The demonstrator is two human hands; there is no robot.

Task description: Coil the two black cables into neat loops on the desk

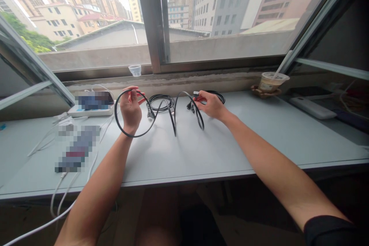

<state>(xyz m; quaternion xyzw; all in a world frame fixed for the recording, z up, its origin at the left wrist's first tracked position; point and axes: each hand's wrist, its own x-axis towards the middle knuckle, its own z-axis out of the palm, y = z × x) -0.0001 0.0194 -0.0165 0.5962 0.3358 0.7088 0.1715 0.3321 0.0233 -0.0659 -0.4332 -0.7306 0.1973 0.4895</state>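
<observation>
A black cable (173, 117) hangs in loops above the grey table (259, 138) between my two hands. My left hand (130, 109) is closed on one loop of it, with a thin red piece showing by the fingers. My right hand (211, 104) is closed on the cable near its plug end, where another bit of red shows. Behind the looped cable, a second coiled black cable (161, 102) lies flat on the table. A further black coil (219, 95) sits just past my right hand.
A white power strip (92, 110) with white cords (66, 184) lies at the left, near blurred items. A small clear cup (135, 70) stands on the window sill. A lidded drink with a straw (271, 81) and a white device (313, 107) are at the right.
</observation>
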